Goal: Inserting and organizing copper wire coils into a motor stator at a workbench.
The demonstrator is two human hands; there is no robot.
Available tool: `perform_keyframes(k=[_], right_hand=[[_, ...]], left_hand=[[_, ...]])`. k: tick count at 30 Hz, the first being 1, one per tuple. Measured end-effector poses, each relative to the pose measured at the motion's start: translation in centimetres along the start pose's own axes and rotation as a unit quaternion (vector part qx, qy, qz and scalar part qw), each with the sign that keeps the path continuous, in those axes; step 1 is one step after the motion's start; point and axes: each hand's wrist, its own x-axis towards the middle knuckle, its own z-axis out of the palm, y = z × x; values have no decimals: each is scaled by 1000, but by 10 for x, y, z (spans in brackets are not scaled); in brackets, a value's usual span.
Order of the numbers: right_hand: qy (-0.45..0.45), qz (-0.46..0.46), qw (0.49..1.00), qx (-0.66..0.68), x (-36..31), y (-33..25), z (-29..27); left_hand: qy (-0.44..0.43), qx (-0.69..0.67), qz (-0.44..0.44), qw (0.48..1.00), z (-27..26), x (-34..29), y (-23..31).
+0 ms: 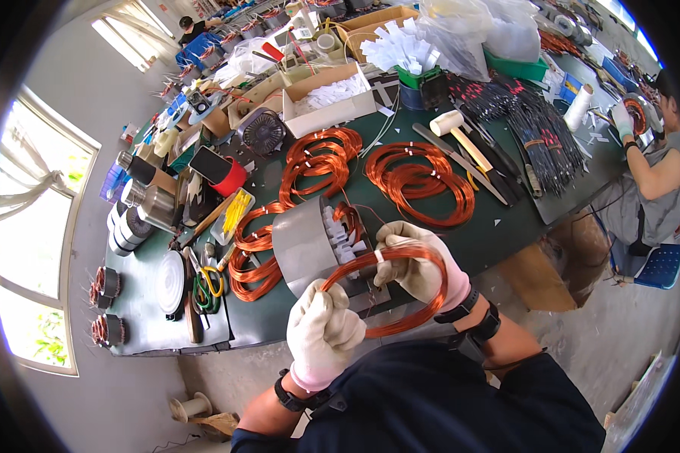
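Observation:
My left hand point(323, 332), in a white glove, is closed round the left side of a copper wire coil point(404, 327). My gloved right hand point(423, 275) grips the same coil at its far right side, close to a white tape band point(379, 257). The loop hangs tilted in front of my body, just over the table's near edge. Right behind it, a grey stator core point(302, 241) lies on its side, with white slot liners point(341, 235) and some copper winding point(347, 219) showing inside. My right fingertips are beside the core's open end; whether they touch it, I cannot tell.
More copper coils point(423, 185) lie on the dark green table point(355, 198). A white mallet point(447, 122), black sleeved leads point(540, 143), a small fan point(263, 132) and scissors point(210, 281) are around them. A co-worker point(661, 162) sits at the right.

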Motion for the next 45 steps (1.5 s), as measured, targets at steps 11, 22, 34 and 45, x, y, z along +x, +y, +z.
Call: perform_keyframes(k=[11, 22, 34, 45], right_hand=[[58, -26, 997, -49, 27, 19, -1], [60, -443, 506, -738, 85, 9, -2], [22, -441, 523, -729, 90, 13, -17], [120, -338, 586, -727, 68, 12, 2]], left_hand=[[46, 23, 100, 994, -8, 5, 15], [-37, 16, 140, 989, -7, 22, 20], [-23, 6, 116, 993, 1, 22, 18], [-33, 20, 138, 990, 6, 19, 18]])
